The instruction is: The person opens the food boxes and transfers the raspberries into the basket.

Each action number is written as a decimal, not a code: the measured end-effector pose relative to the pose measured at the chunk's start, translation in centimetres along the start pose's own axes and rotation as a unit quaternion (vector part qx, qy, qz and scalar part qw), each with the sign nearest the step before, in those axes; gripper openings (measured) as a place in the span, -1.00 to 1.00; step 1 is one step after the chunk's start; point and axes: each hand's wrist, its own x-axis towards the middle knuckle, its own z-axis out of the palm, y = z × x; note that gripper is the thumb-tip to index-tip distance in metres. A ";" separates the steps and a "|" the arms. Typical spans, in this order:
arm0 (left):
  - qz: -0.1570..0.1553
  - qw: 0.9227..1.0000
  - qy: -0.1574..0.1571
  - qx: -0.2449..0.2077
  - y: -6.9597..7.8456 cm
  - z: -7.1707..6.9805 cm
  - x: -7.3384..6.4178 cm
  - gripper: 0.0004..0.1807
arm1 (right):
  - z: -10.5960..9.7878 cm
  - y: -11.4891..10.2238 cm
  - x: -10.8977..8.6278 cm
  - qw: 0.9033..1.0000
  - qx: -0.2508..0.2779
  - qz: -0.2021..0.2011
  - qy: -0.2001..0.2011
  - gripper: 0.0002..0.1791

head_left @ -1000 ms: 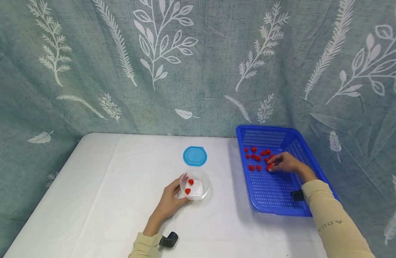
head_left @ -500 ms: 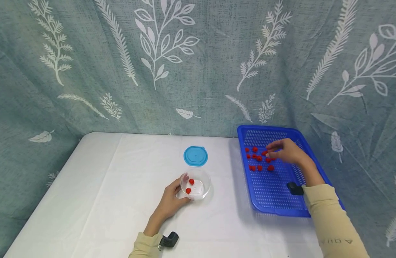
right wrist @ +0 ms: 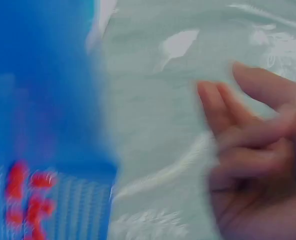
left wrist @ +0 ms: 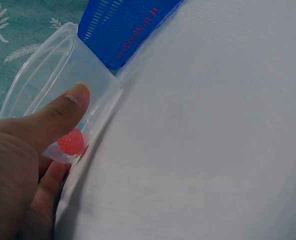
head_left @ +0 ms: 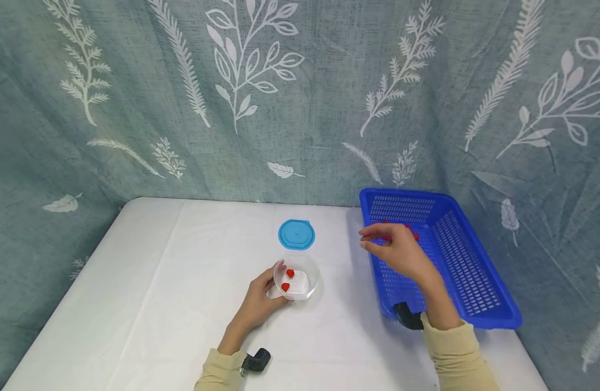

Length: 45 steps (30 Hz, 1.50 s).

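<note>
In the head view, my left hand (head_left: 258,298) holds a clear plastic bowl (head_left: 307,293) by its left side, with its thumb on the near wall. Two red raspberries (head_left: 285,287) lie inside the bowl; the left wrist view shows one raspberry (left wrist: 71,142) through the wall, below the thumb. Above the left rim of a blue basket (head_left: 475,271) hovers my right hand (head_left: 399,252), thumb and fingertips close together. Blur in the right wrist view hides whether anything sits between those fingertips. Several raspberries (right wrist: 40,205) lie in the basket, mostly covered by the right hand in the head view.
A round blue lid (head_left: 296,234) lies on the white-covered table (head_left: 148,293), just behind the bowl. Green patterned cloth (head_left: 319,108) hangs behind the table. The basket's raised walls stand to the right of the bowl.
My right hand has lifted from among the raspberries and moved left and nearer, to the basket's left rim. The left hand and the bowl have stayed in place.
</note>
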 end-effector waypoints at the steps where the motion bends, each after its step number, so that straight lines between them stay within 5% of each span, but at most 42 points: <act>1: 0.001 1.000 0.000 -0.001 0.0 0.0 0.0 -0.01 | 0.9 -0.3 -0.2 1.000 0.007 -0.002 0.000 -0.76; 8: 0.001 1.000 0.008 0.015 -0.1 -0.1 0.0 -0.02 | 6.7 -1.8 -0.8 0.999 0.023 -0.015 -0.022 -0.81; 21: 0.010 1.000 0.006 0.008 -0.2 0.0 0.2 -0.06 | 15.1 0.1 0.3 0.999 0.026 -0.035 -0.030 -0.83; 30: 0.026 1.000 0.010 -0.003 -0.3 0.1 0.2 -0.09 | 16.2 -0.9 1.0 0.996 -0.063 -0.043 -0.041 -0.79; 38: 0.012 1.000 0.004 0.004 -0.1 0.0 0.3 -0.07 | 16.4 -2.3 2.4 0.979 -0.171 -0.038 -0.101 -0.81; 45: 0.034 0.999 0.006 0.002 -0.1 0.1 0.2 -0.11 | 16.6 -3.0 3.5 0.969 -0.200 -0.036 -0.141 -0.75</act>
